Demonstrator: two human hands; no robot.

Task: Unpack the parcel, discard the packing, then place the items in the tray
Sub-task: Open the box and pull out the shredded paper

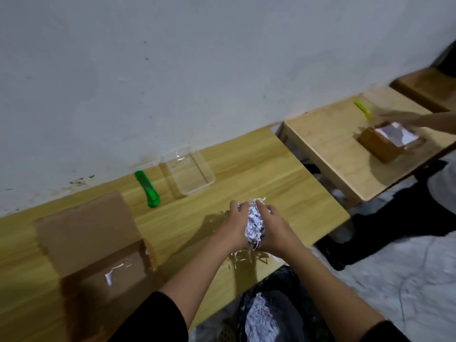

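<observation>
A bundle of white shredded paper (254, 224) is pressed between my left hand (233, 224) and my right hand (274, 229), just above the wooden table (283, 183) near its front edge. Loose strips hang below my wrists. The open cardboard parcel (103, 245) stands at the left with its flap up; a scrap of white paper shows inside. A clear plastic tray (190, 172) sits by the wall with nothing visible in it.
A green box cutter (147, 192) lies between parcel and tray. Below the table edge a dark bin bag (269, 314) holds shredded paper. On a second table (328, 144) at right, another person's hand reaches over another cardboard box (387, 141), near a yellow cutter (362, 109).
</observation>
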